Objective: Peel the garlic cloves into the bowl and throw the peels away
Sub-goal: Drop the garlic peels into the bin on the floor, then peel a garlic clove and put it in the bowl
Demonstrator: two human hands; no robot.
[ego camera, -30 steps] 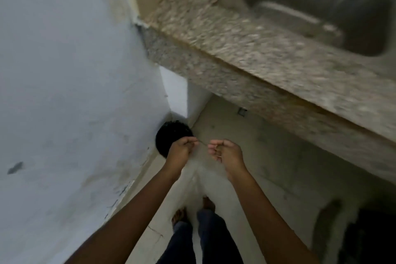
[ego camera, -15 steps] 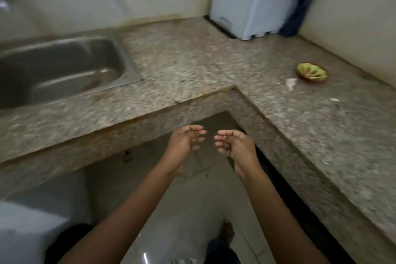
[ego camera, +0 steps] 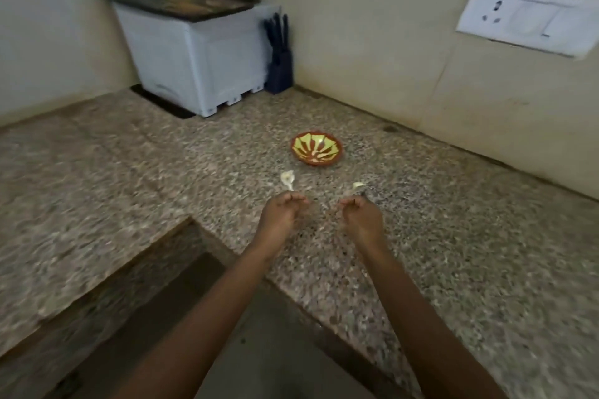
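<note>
Garlic piece (ego camera: 287,179) lies on the counter (ego camera: 453,236) near the bowl (ego camera: 317,148), a second piece (ego camera: 357,185) to its right. My left hand (ego camera: 283,209) and right hand (ego camera: 358,214) hover close by, loosely curled, empty. Risk: a hasty grab could flick light scraps off the edge.

bowl (ego camera: 317,162) on counter (ego camera: 453,236), garlic piece (ego camera: 287,179) before it, box (ego camera: 194,58) behind

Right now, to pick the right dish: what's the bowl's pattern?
The bowl is yellow-green with red-brown rays and rim; the head view shows it.
</note>
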